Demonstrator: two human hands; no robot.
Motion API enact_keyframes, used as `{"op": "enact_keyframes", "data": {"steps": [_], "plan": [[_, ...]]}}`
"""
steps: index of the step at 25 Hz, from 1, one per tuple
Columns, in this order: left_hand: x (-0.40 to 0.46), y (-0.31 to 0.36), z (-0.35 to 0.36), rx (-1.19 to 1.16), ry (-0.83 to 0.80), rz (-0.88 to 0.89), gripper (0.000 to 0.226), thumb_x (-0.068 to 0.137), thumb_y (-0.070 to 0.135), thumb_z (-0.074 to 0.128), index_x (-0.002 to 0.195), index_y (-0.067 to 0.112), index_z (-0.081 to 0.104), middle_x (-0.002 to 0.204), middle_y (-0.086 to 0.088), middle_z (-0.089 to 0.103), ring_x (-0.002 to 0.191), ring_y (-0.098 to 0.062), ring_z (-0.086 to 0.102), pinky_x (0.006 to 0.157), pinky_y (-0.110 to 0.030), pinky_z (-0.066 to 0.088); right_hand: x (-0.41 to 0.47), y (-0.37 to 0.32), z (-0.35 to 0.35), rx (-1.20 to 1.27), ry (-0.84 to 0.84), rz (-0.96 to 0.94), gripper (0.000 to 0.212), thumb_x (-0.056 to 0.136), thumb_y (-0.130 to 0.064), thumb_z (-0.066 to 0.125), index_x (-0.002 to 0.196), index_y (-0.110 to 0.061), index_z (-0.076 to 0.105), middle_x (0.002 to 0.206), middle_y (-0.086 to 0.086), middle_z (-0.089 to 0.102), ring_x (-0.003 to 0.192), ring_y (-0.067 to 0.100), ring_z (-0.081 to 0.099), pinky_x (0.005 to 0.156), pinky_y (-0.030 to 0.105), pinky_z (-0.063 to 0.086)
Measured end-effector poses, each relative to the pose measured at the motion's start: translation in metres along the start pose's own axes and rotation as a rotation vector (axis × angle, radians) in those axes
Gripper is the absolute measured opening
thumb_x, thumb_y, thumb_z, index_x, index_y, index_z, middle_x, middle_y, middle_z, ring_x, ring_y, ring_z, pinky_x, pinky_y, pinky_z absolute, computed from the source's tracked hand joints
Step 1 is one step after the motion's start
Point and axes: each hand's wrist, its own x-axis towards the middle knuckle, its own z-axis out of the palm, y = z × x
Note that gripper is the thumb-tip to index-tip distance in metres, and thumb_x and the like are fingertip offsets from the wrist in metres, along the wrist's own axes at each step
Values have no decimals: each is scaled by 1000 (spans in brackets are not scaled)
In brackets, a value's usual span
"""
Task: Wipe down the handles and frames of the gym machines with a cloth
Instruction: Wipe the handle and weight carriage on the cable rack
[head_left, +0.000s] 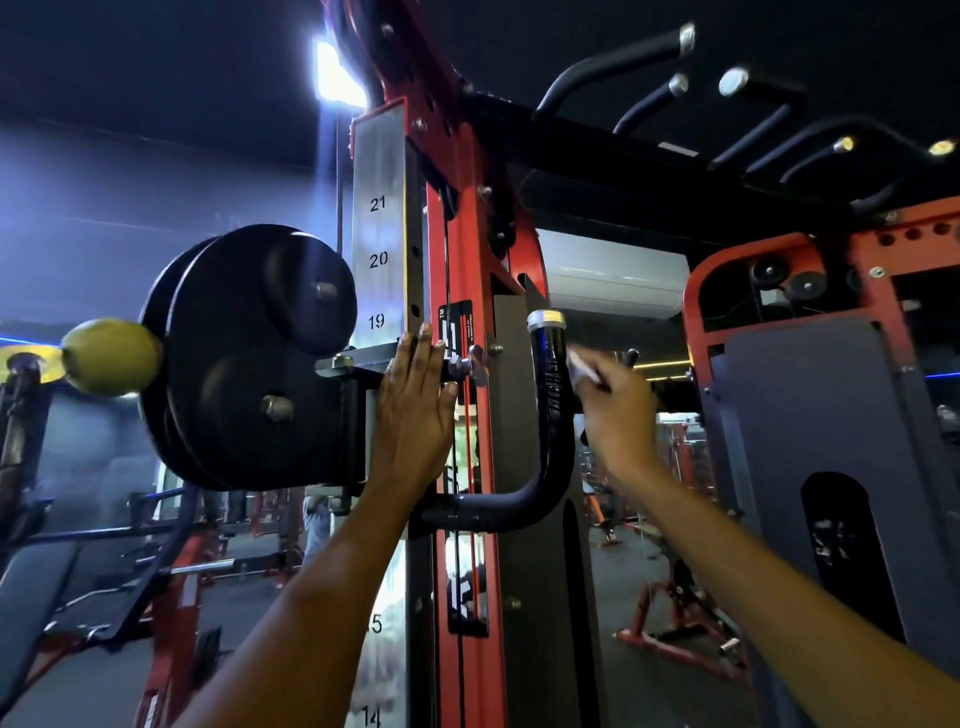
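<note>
Cloth (581, 370), small and white, sits bunched in the curled fingers of the right hand (615, 410) just right of centre frame, pinched tight with only a pale scrap poking out past the fingertips. That scrap is right up against the right side of the black handle (548, 374), the upright leg of a J-shaped bar with a silver cap on top; whether cloth and handle actually touch is hard to call through the motion blur. The handle curves down and left into the red frame (467, 270) at centre.

Over on the left hand (413, 405), fingers are straight and close together, palm laid flat against the carriage on the silver numbered post (378, 234), fingertips reaching up near the mark 19. It holds nothing, just presses there. A chrome knob (467, 366) juts out right beside its fingertips, between the two hands.

Left of that hand, a big black pulley housing (249, 358) bulges toward the camera, and a yellow-green ball (111, 356) sticks out at the mid-left edge.

Further back, black pull-up grips (649, 93) fan across the upper right, a second red machine (810, 291) stands on the right, and a bright ceiling light (335, 73) glares at top centre.
</note>
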Motion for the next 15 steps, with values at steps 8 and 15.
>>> {"op": "enact_keyframes", "data": {"steps": [8, 15], "plan": [[0, 1, 1, -3, 21, -4, 59, 98, 37, 19, 150, 12, 29, 160, 1, 11, 143, -4, -5, 116, -24, -4, -14, 12, -12, 306, -96, 271, 22, 93, -10, 50, 107, -22, 63, 100, -4, 63, 93, 9, 60, 75, 21, 50], [1, 0, 1, -8, 19, -4, 60, 97, 39, 16, 150, 12, 29, 159, 2, 11, 143, -4, -6, 116, -25, -4, -62, 44, -9, 735, -379, 607, 27, 93, 4, 40, 103, -6, 64, 108, 11, 68, 100, 18, 66, 73, 20, 56]]}}
